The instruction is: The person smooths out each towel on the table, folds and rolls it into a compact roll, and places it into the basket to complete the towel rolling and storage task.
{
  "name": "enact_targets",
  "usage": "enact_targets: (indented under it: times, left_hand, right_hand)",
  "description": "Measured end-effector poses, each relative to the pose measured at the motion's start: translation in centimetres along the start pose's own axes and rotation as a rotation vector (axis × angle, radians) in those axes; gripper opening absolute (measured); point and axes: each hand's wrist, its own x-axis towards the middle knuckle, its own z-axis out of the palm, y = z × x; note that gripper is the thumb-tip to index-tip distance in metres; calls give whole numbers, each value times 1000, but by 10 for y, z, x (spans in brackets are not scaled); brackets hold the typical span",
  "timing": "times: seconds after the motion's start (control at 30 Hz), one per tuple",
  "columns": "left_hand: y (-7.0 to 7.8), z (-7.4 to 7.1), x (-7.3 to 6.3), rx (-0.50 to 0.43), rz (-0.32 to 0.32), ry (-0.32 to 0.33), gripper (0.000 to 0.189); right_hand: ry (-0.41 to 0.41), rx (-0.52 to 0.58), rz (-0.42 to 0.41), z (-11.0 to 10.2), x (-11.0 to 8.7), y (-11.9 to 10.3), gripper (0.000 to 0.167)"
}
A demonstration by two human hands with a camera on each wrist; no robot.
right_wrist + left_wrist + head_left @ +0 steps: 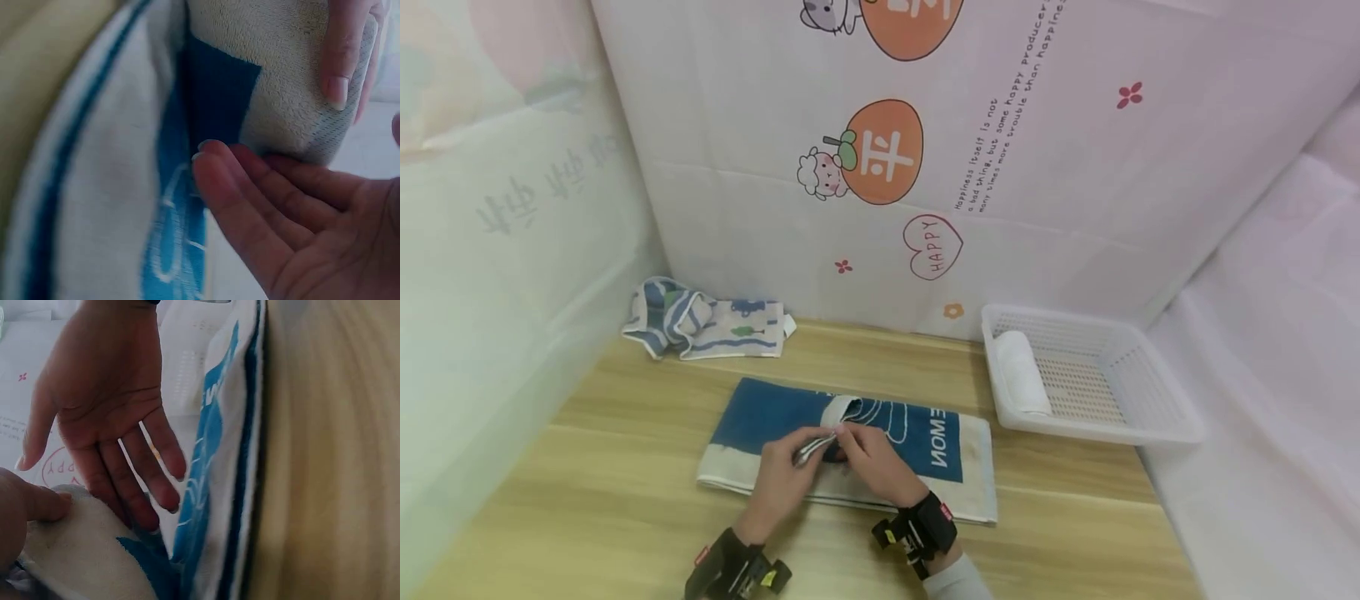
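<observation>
A blue-and-cream towel with white line drawing and lettering [917, 442] lies folded flat in front of me. Both hands meet at its middle, where one end [281, 75] is raised off the layers below. My left hand [782, 475] pinches the edge of that raised end, thumb on the cream face in the left wrist view. Opposite it is my right hand [880, 467], palm showing and fingers extended in both wrist views. Its fingertips [215, 169] are right at the blue part under the raised end.
At the back left a small patterned towel with blue stripes [737, 329] lies partly bunched against the wall cloth. A white plastic basket [1105, 432] stands at the right, with a rolled white towel [1021, 373] inside. Printed cloth walls [760, 233] enclose the wooden table [602, 492].
</observation>
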Motion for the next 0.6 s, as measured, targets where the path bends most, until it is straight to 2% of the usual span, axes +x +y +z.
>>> enact_targets:
  times: [0.07,0.13,0.3,0.37,0.4,0.47,0.53,0.6]
  left_hand:
    - [-3,5,-5,-13,12,-35,29]
    - [-5,7,-8,-19,15,-98,33]
    - [-8,2,-11,-56,-15,-373,38]
    - [-8,-3,-11,-56,-10,-441,35]
    - [-8,-6,-10,-47,4,-452,33]
    - [-6,-12,-6,-30,39,-434,30]
    - [-4,-19,-1,18,77,-373,30]
    - [-1,-26,3,50,88,-324,29]
  right_hand:
    - [27,2,21,2,-1,3,41]
    - [63,7,20,4,1,4,37]
    - [109,-36,39,6,7,7,29]
    - [112,-60,40,4,7,8,27]
    - [122,-72,34,2,8,8,25]
    - [162,-96,10,-6,9,5,18]
    - [233,-99,-23,-15,10,0,11]
    - [302,-105,-36,-26,11,-6,15]
